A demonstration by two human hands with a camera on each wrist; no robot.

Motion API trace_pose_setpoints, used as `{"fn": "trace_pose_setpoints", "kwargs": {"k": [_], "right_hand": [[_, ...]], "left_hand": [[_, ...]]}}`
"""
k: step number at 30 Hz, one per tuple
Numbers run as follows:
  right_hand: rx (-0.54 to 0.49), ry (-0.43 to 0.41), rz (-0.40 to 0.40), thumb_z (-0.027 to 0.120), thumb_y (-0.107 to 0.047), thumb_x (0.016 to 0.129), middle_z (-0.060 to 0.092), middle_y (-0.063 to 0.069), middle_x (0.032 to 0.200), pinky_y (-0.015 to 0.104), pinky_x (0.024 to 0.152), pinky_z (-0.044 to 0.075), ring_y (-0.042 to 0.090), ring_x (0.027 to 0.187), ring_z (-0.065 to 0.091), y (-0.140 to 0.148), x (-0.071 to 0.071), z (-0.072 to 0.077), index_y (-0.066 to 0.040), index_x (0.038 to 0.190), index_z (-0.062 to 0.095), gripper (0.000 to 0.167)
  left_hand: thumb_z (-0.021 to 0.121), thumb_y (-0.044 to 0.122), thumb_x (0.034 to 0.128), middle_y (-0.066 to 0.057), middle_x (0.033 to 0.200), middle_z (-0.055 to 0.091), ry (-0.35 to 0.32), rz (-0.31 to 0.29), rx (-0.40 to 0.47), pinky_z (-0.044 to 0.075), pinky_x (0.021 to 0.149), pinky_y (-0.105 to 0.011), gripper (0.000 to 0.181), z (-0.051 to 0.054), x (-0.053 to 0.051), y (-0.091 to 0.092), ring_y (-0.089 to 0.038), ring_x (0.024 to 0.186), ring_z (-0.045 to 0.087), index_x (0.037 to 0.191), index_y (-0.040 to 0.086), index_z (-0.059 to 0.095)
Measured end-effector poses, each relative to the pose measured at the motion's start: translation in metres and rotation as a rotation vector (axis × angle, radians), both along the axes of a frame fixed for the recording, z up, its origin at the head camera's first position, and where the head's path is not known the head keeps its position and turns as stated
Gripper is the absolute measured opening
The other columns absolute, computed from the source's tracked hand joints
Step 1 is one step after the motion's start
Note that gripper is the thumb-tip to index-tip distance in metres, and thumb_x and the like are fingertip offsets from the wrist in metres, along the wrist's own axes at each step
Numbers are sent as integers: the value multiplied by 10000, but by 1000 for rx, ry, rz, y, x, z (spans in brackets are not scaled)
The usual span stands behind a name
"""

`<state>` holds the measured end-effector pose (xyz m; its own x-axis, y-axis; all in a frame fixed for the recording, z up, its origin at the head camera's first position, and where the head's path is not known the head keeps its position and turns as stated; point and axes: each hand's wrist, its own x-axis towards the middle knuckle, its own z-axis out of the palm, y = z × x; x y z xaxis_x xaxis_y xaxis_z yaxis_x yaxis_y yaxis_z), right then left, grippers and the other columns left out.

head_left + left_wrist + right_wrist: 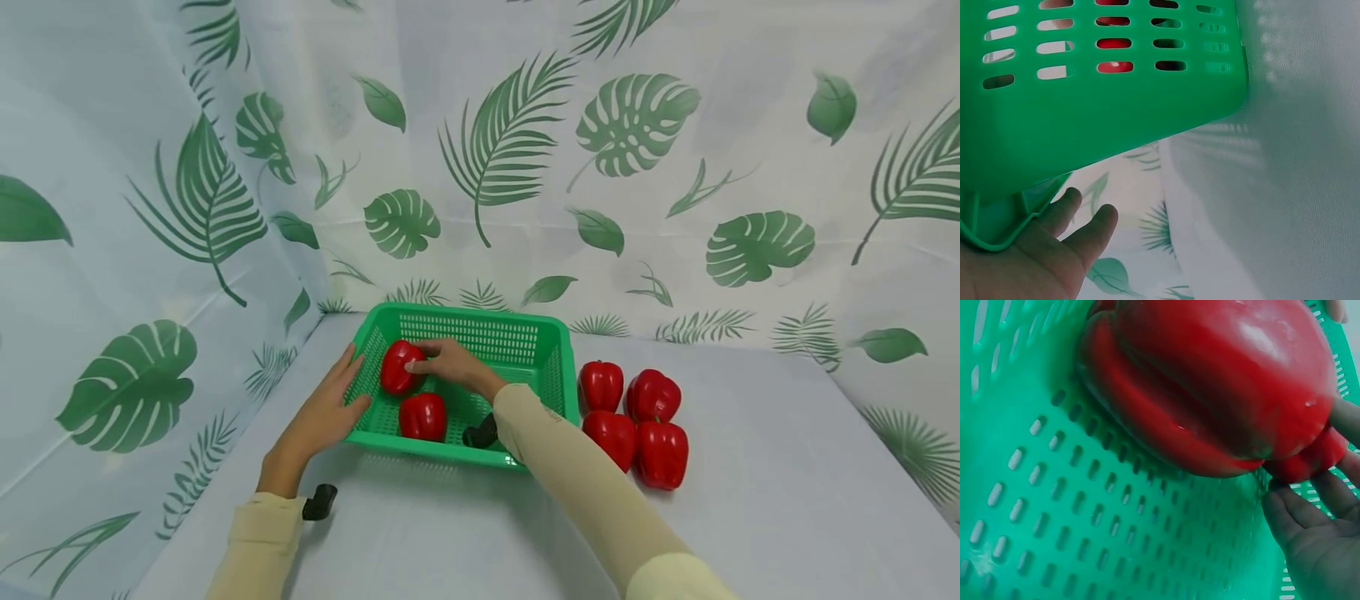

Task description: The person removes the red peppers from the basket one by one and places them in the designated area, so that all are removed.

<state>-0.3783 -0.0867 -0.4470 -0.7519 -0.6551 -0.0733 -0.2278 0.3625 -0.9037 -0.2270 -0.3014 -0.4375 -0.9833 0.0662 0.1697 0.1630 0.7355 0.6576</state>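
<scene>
In the head view, my right hand [455, 367] reaches into a green basket [555, 367] and holds a red bell pepper [397, 369] by the left wall. Thumb and fingers lie around it; in the right wrist view this held pepper [1310, 459] is partly hidden. A second red bell pepper [422, 417] sits in front of it on the basket floor and fills much of the right wrist view [1210, 375]. My left hand [330, 410] rests against the basket's left rim with its fingers extended. The left wrist view shows those fingers [1094, 234] beside the green rim.
Several more red bell peppers [660, 454] stand grouped on the white table [765, 467], just right of the basket. A leaf-patterned cloth [517, 167] rises behind the table and along its sides. Black wrist cameras [320, 502] are strapped to both wrists.
</scene>
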Motion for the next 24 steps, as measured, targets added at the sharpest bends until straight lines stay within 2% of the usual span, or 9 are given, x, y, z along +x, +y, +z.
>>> {"fn": "trace_pose_setpoints", "kwargs": {"k": [7, 13, 19, 24], "right_hand": [[-78, -40, -40, 745, -224, 1012, 585, 170, 1531, 504, 1117, 495, 339, 1375, 553, 7, -1, 7, -18, 1535, 573, 587], [-144, -69, -49, 749, -198, 1000, 624, 187, 1470, 532, 1096, 512, 344, 1303, 596, 11, -2, 13, 9, 1520, 575, 585], [-210, -150, -94, 753, -147, 1004, 619, 206, 1459, 570, 1112, 488, 360, 1268, 629, 23, -8, 23, 33, 1519, 559, 579], [-226, -168, -116, 741, -177, 1019, 621, 197, 1452, 487, 1068, 543, 356, 1255, 650, 32, -8, 37, 24, 1523, 547, 577]], "left_hand": [[554, 105, 1053, -231, 1767, 114, -14, -12, -4, 178, 1246, -672, 684, 3, -3, 5, -470, 1604, 130, 1648, -87, 278], [553, 112, 1046, -251, 1758, 133, -19, 3, -19, 190, 1238, -681, 693, 0, -2, 5, -481, 1597, 148, 1648, -89, 275], [556, 137, 1047, -247, 1762, 114, -14, -1, -22, 174, 1245, -676, 716, -1, -3, 5, -475, 1603, 126, 1660, -76, 253], [553, 136, 1046, -254, 1762, 96, -16, -1, -40, 160, 1246, -683, 726, 2, -4, 2, -485, 1601, 110, 1659, -87, 236]]}}
